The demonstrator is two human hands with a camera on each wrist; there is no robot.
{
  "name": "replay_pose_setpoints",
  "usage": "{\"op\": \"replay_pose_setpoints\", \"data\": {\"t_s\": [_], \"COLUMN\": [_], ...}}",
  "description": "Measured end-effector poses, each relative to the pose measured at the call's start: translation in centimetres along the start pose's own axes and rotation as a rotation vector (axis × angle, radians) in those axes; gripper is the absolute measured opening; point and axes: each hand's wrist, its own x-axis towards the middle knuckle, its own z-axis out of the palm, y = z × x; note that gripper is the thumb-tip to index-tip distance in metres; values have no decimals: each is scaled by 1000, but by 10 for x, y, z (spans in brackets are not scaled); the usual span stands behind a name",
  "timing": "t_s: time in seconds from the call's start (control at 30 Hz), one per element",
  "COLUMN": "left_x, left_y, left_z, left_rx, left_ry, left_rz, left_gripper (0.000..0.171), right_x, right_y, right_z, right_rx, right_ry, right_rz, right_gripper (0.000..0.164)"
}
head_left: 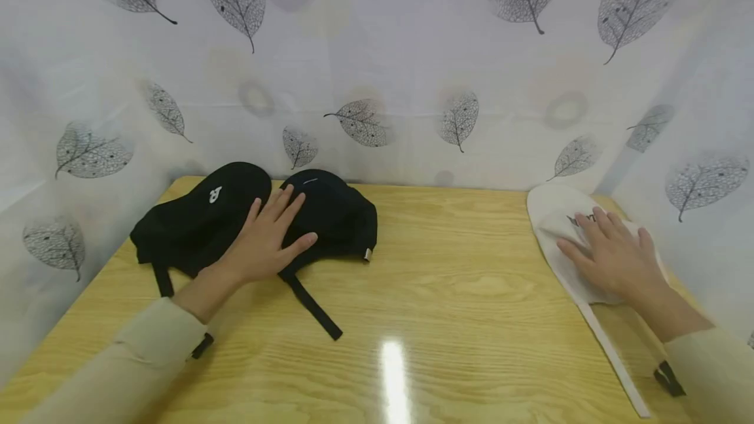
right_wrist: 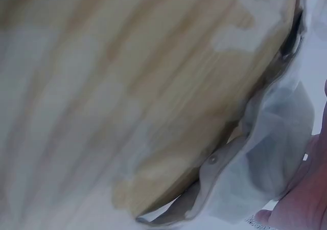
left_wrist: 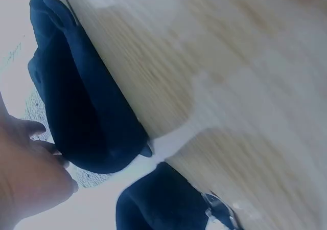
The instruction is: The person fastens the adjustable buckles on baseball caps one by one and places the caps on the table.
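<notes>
Your left hand (head_left: pixel 265 241) is released, its fingers spread over the plain dark cap (head_left: pixel 338 221) and its thumb set apart toward the right; it grasps nothing. That cap lies by the far edge of the bench (head_left: pixel 459 293), left of the middle, with a small pale tag (head_left: pixel 368 254) at its right side. Its dark strap (head_left: pixel 315 311) runs out toward the near edge.

Just beside it, toward the far-left corner, you have the black cap (head_left: pixel 188 228) with a white emblem (head_left: pixel 215 195) on it. A black strap (head_left: pixel 163 280) hangs from its near side, and a black buckle (head_left: pixel 203 345) lies by your left sleeve (head_left: pixel 124 365).

Your right hand (head_left: pixel 618 257) is released too, fingers spread on top of the white cap (head_left: pixel 550 221), near the far-right corner and well apart from the dark pair. Your fingers partly cover its dark lettering (head_left: pixel 570 220). Its white strap (head_left: pixel 612 358) stretches toward the near edge, with another black buckle (head_left: pixel 668 378) by your right sleeve (head_left: pixel 713 371). The right wrist view shows you a small round stud (right_wrist: pixel 212 160) at its rim.

Behind the far edge hangs a pale leaf-printed cloth (head_left: pixel 400 51).
</notes>
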Motion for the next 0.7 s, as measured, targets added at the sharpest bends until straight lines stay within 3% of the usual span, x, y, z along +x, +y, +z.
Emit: {"op": "replay_pose_setpoints", "data": {"t_s": [0.23, 0.5, 0.7], "left_x": [6, 12, 16], "left_y": [13, 31, 45], "left_z": [5, 15, 21], "left_rx": [4, -109, -36], "left_ry": [-21, -62, -96], "left_rz": [14, 5, 53], "left_gripper": [78, 76, 77], "right_x": [-3, -2, 0], "right_y": [13, 12, 7], "right_z": [2, -2, 0], "right_rx": [11, 8, 1], "right_ry": [-17, -66, -111], "right_rz": [22, 42, 41], "right_gripper": [82, 83, 82]}}
